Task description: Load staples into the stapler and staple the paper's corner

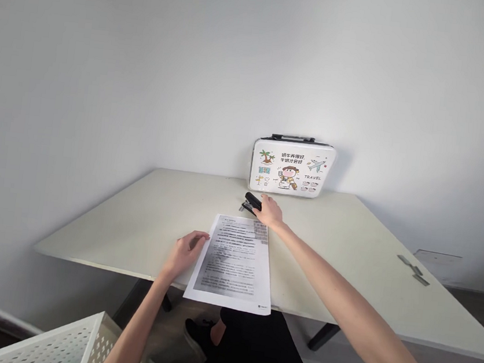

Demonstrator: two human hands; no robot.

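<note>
A printed sheet of paper lies on the table, its lower edge sticking out past the front. At the sheet's left edge is my left hand, fingers loosely bent with a gap between thumb and index finger, the fingertips touching or almost touching the paper. Beyond the top of the sheet, a black stapler points left. My right hand is closed around its right end, hiding that part. Small printing on the paper is too fine to read.
A white carrying case with cartoon prints and a black handle stands against the wall. Small grey strips, seemingly staples, lie on the right of the table. A white perforated basket stands below at left.
</note>
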